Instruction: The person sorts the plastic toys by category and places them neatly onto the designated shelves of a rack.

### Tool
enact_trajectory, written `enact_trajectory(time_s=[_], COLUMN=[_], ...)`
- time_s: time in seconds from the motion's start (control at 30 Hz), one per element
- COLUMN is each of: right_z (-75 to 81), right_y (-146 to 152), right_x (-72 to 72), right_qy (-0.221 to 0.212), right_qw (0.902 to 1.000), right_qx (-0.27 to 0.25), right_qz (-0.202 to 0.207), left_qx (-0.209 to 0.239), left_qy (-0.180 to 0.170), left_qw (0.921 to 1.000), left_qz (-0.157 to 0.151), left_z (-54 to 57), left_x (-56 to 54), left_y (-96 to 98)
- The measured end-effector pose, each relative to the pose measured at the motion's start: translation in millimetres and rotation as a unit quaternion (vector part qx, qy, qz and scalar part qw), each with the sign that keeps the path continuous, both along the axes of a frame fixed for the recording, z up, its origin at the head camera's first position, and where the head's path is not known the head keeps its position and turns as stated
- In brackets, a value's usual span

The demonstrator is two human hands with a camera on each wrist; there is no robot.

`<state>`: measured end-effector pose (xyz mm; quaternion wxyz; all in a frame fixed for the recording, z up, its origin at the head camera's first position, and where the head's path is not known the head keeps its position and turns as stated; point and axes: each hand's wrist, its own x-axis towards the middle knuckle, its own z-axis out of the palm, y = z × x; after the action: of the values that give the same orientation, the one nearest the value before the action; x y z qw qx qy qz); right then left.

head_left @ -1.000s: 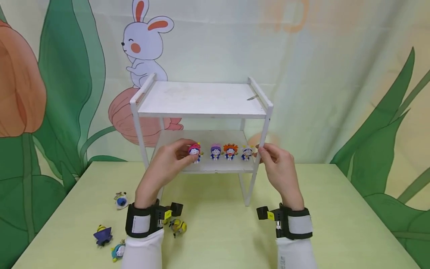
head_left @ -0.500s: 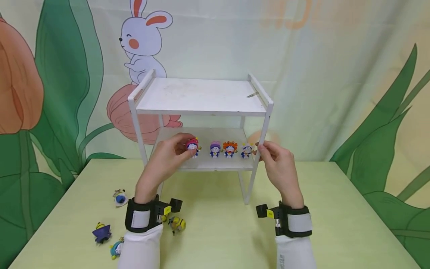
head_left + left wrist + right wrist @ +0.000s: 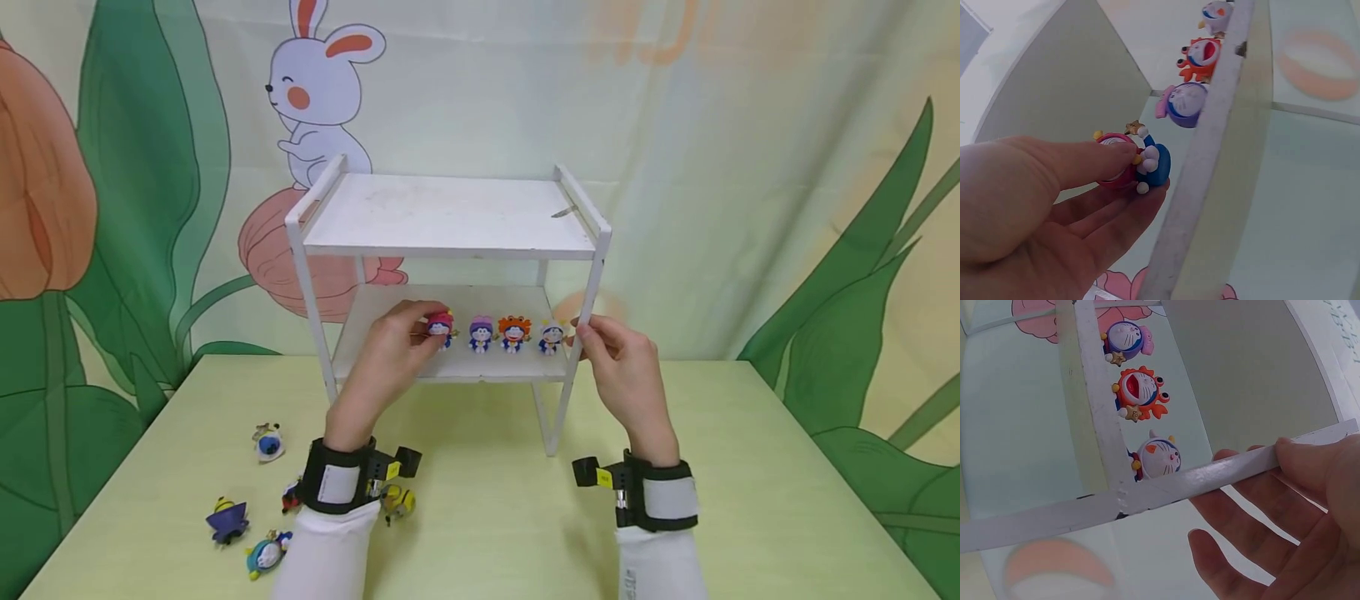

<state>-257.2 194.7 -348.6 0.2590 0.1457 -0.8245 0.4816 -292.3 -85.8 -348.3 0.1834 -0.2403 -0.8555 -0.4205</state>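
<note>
The left hand (image 3: pixel 390 354) has just shifted rightward, its grip pinching a red-capped, blue-bodied plastic figure (image 3: pixel 440 327) at the off-white lower shelf (image 3: pixel 495 368), now nearer the purple-capped plastic figure (image 3: pixel 481 333); the right hand (image 3: pixel 628 375) grips the white front post (image 3: pixel 592 287).

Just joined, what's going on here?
A person's left hand pinches a red-hatted figurine at the lower shelf of a small white rack, just left of a row of three: a purple-hatted figurine, an orange crab-hatted figurine and a white-hatted figurine. Whether the pinched one touches the shelf isn't clear. The right hand grips the rack's front right post. More small toys are on the table, at the left.
</note>
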Motion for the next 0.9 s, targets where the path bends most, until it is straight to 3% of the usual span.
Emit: enact_trajectory(time_s=[0.33,0.9], right_z=[1.1,1.3], right_y=[-0.4,-0.7], right_x=[0.4,1.5], right_qy=[-0.003,-0.004], right_qw=[1.0000,1.0000], right_qx=[0.001,-0.001], right_qz=[-0.003,-0.003], left_qx=[-0.012,-0.020], left_qy=[-0.002,0.003], left_qw=[0.9998,0.9996], left_qz=[0.018,0.020], left_z=[-4.7,-15.2], left_x=[-2.7,-7.1], left_y=[8.5,18.7])
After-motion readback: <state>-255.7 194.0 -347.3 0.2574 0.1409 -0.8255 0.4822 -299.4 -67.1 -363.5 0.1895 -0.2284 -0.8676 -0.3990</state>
